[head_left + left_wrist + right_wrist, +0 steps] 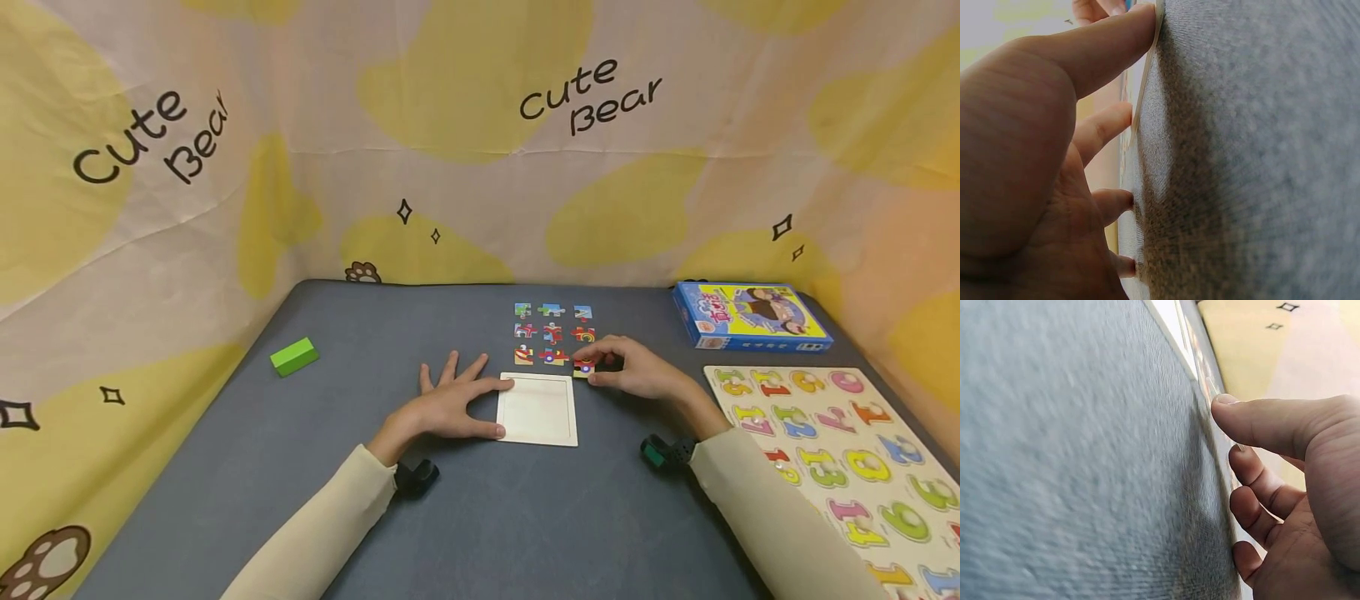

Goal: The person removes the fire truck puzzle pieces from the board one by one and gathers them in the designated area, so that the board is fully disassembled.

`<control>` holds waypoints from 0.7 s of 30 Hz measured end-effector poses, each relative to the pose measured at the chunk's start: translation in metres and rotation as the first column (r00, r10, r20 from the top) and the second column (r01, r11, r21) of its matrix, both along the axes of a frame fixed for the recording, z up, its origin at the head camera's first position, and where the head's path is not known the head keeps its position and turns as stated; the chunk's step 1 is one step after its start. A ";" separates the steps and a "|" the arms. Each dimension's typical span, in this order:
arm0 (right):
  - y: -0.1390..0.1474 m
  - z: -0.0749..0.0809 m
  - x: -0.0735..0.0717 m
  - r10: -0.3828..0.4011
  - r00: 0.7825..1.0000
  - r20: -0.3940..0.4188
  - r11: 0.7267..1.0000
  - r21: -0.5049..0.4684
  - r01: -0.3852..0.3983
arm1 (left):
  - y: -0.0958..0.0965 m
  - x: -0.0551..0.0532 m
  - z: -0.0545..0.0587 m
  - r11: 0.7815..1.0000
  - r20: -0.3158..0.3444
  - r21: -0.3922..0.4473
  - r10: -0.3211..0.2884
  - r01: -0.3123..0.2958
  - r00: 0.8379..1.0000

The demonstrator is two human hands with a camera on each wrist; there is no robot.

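In the head view a square cream puzzle tray (537, 409) lies on the table. My left hand (453, 407) rests at its left side with fingers spread, thumb and index fingertip on the tray's edge; the left wrist view shows the same contact. Just beyond the tray, small colourful jigsaw pieces (552, 333) are laid out in rows. My right hand (633, 367) pinches a jigsaw piece (583, 368) between thumb and index finger at the near right corner of these rows. The fingers partly cover that piece. A thin edge of it shows by the thumb in the right wrist view.
A green block (294, 357) lies on the left of the dark grey table (360, 333). To the right are a blue puzzle box (753, 317) and a large number board (847, 442), partly beneath the right sleeve. A printed cloth (465, 108) hangs behind the table.
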State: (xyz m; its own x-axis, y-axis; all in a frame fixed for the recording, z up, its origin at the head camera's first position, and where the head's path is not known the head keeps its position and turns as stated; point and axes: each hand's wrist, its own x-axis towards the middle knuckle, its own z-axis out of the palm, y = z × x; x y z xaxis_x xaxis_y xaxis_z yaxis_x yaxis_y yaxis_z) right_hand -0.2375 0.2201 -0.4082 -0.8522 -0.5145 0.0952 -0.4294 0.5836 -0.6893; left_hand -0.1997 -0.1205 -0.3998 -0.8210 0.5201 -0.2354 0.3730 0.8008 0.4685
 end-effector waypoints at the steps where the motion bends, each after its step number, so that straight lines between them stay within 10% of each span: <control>1: 0.001 -0.001 -0.002 -0.006 1.000 -0.001 1.000 0.005 0.006 | 0.000 0.000 0.000 1.000 -0.001 0.002 0.000 0.000 1.000; 21: 0.006 -0.004 -0.020 -0.063 0.998 -0.003 0.987 0.148 0.063 | 0.001 0.003 0.005 1.000 0.011 0.007 -0.002 0.002 1.000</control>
